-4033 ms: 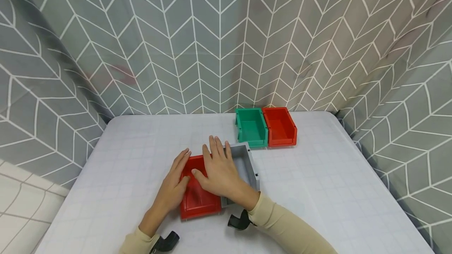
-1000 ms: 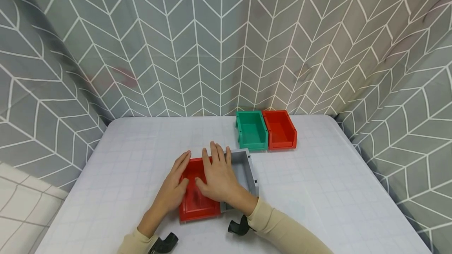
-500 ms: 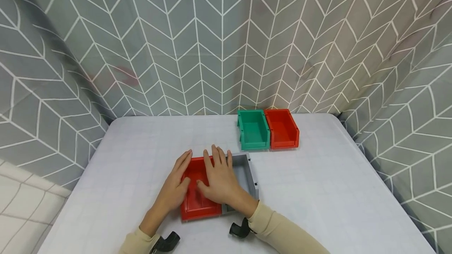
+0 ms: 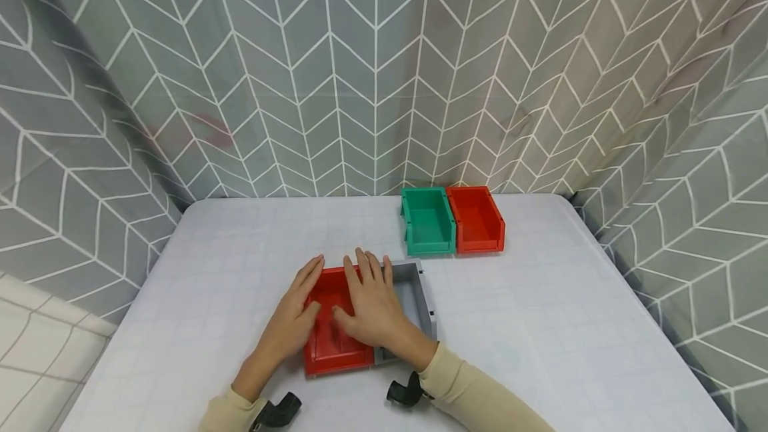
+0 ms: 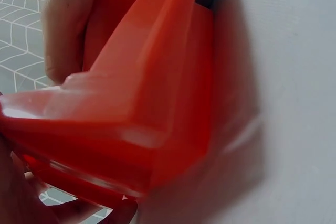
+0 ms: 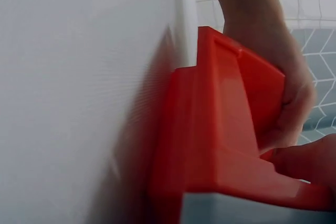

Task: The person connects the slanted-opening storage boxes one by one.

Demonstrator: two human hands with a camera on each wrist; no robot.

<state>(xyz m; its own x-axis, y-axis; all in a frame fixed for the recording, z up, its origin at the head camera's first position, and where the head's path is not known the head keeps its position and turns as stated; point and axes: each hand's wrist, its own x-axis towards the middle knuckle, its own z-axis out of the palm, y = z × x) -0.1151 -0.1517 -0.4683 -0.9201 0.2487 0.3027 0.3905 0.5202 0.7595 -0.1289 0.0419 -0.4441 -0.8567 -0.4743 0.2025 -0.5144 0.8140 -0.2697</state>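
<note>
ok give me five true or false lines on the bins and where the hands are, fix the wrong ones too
1. From the person's side, the green bin stands just left of the far red bin. True.
2. Three of the bins in view are red. False: two are red, one is green and one is gray.
3. The gray bin sits against the right side of the near red bin. True.
4. The left hand holds the left side of the near red bin. True.
5. A hand touches the green bin. False: the right hand lies over where the near red and gray bins meet.
</note>
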